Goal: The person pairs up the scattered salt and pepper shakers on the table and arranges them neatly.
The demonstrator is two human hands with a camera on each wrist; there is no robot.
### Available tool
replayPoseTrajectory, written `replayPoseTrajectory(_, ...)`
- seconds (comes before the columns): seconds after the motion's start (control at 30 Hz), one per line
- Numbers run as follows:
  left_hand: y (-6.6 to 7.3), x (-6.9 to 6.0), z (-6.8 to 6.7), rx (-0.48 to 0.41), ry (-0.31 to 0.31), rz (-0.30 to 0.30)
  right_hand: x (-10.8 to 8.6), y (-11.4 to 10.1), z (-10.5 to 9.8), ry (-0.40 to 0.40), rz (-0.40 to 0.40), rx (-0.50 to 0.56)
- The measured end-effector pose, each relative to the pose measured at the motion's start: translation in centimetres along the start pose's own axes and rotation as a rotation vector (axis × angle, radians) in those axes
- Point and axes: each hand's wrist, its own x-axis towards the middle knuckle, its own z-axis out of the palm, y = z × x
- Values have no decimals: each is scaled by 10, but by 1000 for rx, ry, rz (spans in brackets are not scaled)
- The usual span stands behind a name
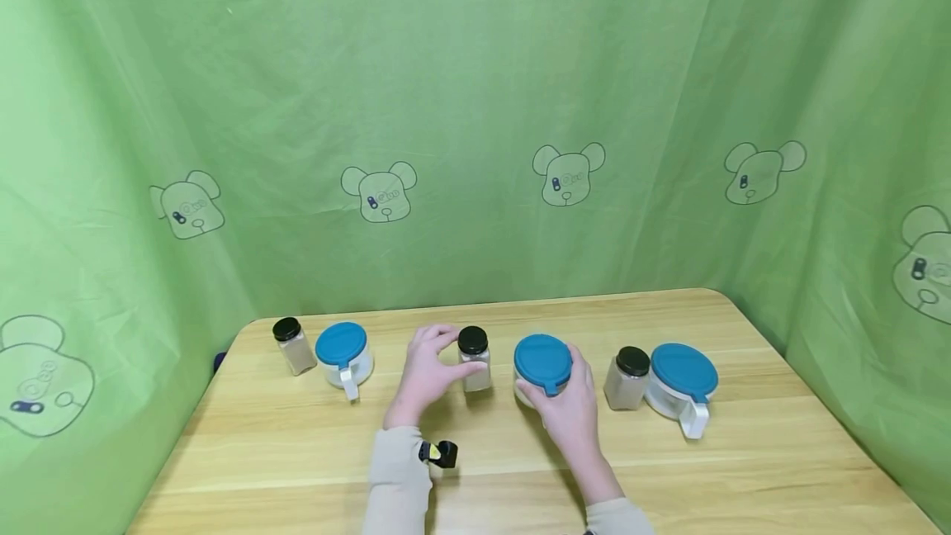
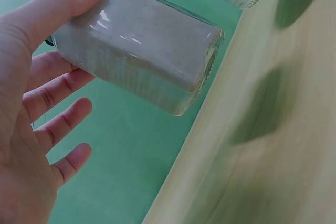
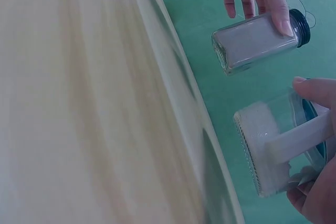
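Note:
My left hand (image 1: pixel 428 370) pinches a square glass jar with a black lid (image 1: pixel 476 371) between thumb and fingers, near its lid. Greyish-white contents fill much of this jar (image 2: pixel 142 40). My right hand (image 1: pixel 570 411) grips a clear round jar with a blue lid (image 1: pixel 543 360), thumb on one side and fingers on the other. Its white handle (image 3: pixel 299 137) and white contents show in the right wrist view. Both jars are upright and held above the table, their shadows apart from their bases. The two hands are side by side with a gap between the jars.
On the wooden table (image 1: pixel 297 452) stand another black-lidded jar (image 1: pixel 296 352) and blue-lidded jar (image 1: pixel 358 366) at left. A similar pair, a black-lidded jar (image 1: pixel 625 386) and a blue-lidded jar (image 1: pixel 666 399), stands close together at right. A green curtain (image 1: pixel 461 106) surrounds the table's back and sides.

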Motion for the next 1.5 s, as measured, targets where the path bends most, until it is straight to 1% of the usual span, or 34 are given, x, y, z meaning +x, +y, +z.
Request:
replayPoseTrajectory(0.13,0,-1,4,-13,-14,5,-1,3,0,-5,6,-8)
replayPoseTrajectory(0.27,2,-1,8,-10,-35,8,-2,5,-1,-11,16,-18)
replayPoseTrajectory(0.37,5,-1,11,-3,-43,13,-2,5,-1,-13,9,-21)
replayPoseTrajectory(0.5,7,-1,14,-4,-52,29,-2,5,-1,-6,-10,-20)
replayPoseTrajectory(0.63,7,-1,17,1,-63,46,-3,6,-1,-12,-6,-22)
replayPoseTrajectory(0.97,8,-2,17,12,-69,71,-2,9,-2,-49,34,-28)
replayPoseTrajectory(1.17,7,-1,19,27,-85,74,-2,9,-3,-70,57,-32)
replayPoseTrajectory(1.5,6,-3,22,13,-116,57,-3,9,-4,-56,59,-34)
